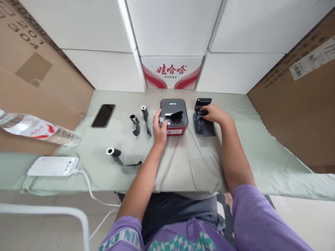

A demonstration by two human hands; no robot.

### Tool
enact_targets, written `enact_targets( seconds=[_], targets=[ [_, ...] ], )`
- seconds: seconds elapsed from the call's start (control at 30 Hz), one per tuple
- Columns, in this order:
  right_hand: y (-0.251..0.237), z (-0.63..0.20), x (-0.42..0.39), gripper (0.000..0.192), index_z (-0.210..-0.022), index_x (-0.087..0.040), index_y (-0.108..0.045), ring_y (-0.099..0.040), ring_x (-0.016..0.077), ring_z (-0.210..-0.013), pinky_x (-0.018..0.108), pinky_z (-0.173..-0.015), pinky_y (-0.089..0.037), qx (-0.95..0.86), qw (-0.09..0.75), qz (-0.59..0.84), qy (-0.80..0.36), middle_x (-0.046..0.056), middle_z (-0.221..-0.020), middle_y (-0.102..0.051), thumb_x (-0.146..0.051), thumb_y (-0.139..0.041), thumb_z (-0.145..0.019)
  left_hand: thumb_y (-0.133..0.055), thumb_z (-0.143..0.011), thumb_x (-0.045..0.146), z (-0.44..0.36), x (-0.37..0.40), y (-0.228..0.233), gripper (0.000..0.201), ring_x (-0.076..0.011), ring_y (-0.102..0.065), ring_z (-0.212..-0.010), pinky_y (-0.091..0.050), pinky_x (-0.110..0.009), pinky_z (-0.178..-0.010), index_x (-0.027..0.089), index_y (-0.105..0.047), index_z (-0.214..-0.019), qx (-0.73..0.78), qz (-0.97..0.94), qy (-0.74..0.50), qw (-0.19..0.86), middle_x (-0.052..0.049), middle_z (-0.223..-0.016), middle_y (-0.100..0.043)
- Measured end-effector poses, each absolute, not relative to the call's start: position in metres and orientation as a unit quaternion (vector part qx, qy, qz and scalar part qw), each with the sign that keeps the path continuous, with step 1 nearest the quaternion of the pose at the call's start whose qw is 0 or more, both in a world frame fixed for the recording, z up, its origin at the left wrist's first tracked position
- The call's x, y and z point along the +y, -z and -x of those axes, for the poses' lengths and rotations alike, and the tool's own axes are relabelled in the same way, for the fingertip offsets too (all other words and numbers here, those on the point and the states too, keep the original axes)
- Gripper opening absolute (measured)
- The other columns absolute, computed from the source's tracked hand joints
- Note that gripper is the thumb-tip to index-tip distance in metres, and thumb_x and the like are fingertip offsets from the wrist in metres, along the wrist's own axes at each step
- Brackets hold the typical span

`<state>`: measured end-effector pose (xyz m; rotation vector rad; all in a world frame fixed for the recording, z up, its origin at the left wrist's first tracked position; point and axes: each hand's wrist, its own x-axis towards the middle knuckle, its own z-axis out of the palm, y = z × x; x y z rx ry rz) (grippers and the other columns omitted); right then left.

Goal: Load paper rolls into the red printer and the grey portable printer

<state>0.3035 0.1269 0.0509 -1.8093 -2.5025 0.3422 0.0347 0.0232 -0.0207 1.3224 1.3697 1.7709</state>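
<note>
Nearest, just left of the left forearm, a small roll [113, 152] lies on the cloth-covered tabletop [188, 164] with a dark ribbon trailing from it; farther left sit a power bank [53, 166] and a bottle [36, 129]. The left hand [159, 128] rests against the left front corner of the red printer [174, 116], fingers curled loosely on its top — steadying it rather than gripping, by the look of it. A dark strip sticks up from the printer's slot. The right hand [213, 113] is closed over the black device [202, 116] just right of the printer, fingertips at its opened upper part. Two more rolls [140, 116] and a phone [103, 115] lie left of the left hand. The work seems to be loading ribbon — next calls for a careful fingertip pinch.
</note>
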Motion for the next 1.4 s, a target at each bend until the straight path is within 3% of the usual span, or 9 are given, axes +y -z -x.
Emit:
enact_targets(
  seconds=[0.13,0.27,0.47,0.6,0.73,0.83,0.93,1.17,1.4],
  targets=[
    [-0.060,-0.312,0.125,0.047,-0.129,-0.019,-0.072,-0.067,0.0241,-0.096,0.034,-0.087,-0.053,-0.790,0.075,0.587,-0.161,0.012,-0.115,-0.074,-0.023,-0.069,-0.082,-0.057,-0.091,0.031,-0.034,0.023,0.020,0.050,-0.0245,-0.049,-0.144,-0.037,-0.038,-0.123,0.026,-0.058,-0.141,0.510,-0.494,-0.653,0.264,-0.008,-0.150,-0.057],
    [-0.071,-0.324,0.120,0.033,-0.112,-0.018,-0.079,-0.068,0.0210,-0.083,0.033,-0.079,-0.054,-0.750,0.163,0.609,-0.200,0.009,-0.102,-0.078,-0.023,-0.062,-0.085,-0.058,-0.092,0.034,-0.032,0.024,0.021,0.049,-0.0252,-0.050,-0.143,-0.037,-0.038,-0.123,0.026,-0.058,-0.141,0.506,-0.496,-0.653,0.266,-0.008,-0.149,-0.057],
    [-0.071,-0.318,0.118,0.029,-0.100,-0.017,-0.082,-0.073,0.0224,-0.091,0.033,-0.086,-0.056,-0.729,0.101,0.609,-0.294,0.008,-0.093,-0.081,-0.012,-0.061,-0.080,-0.058,-0.091,0.034,-0.032,0.025,0.022,0.050,-0.0260,-0.048,-0.145,-0.035,-0.040,-0.124,0.026,-0.058,-0.140,0.501,-0.497,-0.655,0.269,-0.008,-0.150,-0.056],
    [-0.072,-0.313,0.118,0.032,-0.106,-0.015,-0.080,-0.072,0.0257,-0.094,0.038,-0.090,-0.056,-0.727,0.184,0.629,-0.204,0.010,-0.098,-0.080,-0.017,-0.056,-0.085,-0.057,-0.089,0.033,-0.032,0.026,0.022,0.050,-0.0250,-0.049,-0.144,-0.036,-0.039,-0.124,0.026,-0.058,-0.139,0.505,-0.497,-0.654,0.264,-0.007,-0.150,-0.057],
    [-0.068,-0.309,0.121,0.046,-0.127,-0.013,-0.073,-0.067,0.0304,-0.111,0.045,-0.103,-0.052,-0.747,0.254,0.607,-0.092,0.016,-0.126,-0.071,-0.015,-0.050,-0.087,-0.057,-0.089,0.033,-0.032,0.026,0.021,0.051,-0.0251,-0.049,-0.144,-0.037,-0.038,-0.124,0.025,-0.058,-0.140,0.504,-0.495,-0.656,0.266,-0.007,-0.150,-0.057],
    [-0.065,-0.307,0.122,0.050,-0.135,-0.014,-0.068,-0.062,0.0318,-0.123,0.046,-0.109,-0.048,-0.773,0.243,0.580,-0.085,0.017,-0.141,-0.063,-0.015,-0.050,-0.088,-0.057,-0.088,0.031,-0.032,0.026,0.021,0.051,-0.0244,-0.049,-0.144,-0.037,-0.038,-0.123,0.025,-0.059,-0.139,0.504,-0.492,-0.657,0.270,-0.007,-0.150,-0.057],
    [-0.067,-0.304,0.117,0.052,-0.135,-0.018,-0.068,-0.060,0.0328,-0.127,0.048,-0.111,-0.047,-0.781,0.233,0.572,-0.091,0.014,-0.141,-0.065,-0.016,-0.051,-0.087,-0.057,-0.087,0.028,-0.032,0.026,0.022,0.052,-0.0241,-0.051,-0.143,-0.038,-0.038,-0.122,0.024,-0.059,-0.139,0.503,-0.486,-0.661,0.272,-0.007,-0.150,-0.058],
    [-0.095,-0.297,0.095,0.038,-0.121,-0.022,-0.076,-0.069,0.0308,-0.100,0.045,-0.093,-0.055,-0.743,0.195,0.631,-0.112,0.011,-0.110,-0.078,-0.025,-0.059,-0.087,-0.057,-0.085,0.026,-0.032,0.027,0.023,0.053,-0.0243,-0.051,-0.141,-0.039,-0.037,-0.121,0.022,-0.060,-0.138,0.496,-0.485,-0.666,0.273,-0.009,-0.148,-0.059],
    [-0.084,-0.308,0.104,0.049,-0.131,-0.023,-0.070,-0.071,0.0247,-0.093,0.036,-0.082,-0.057,-0.733,0.078,0.651,-0.180,0.008,-0.122,-0.075,-0.023,-0.067,-0.083,-0.057,-0.086,0.026,-0.033,0.026,0.021,0.052,-0.0248,-0.051,-0.142,-0.039,-0.038,-0.121,0.023,-0.060,-0.138,0.498,-0.481,-0.666,0.278,-0.008,-0.149,-0.058]
  ],
)
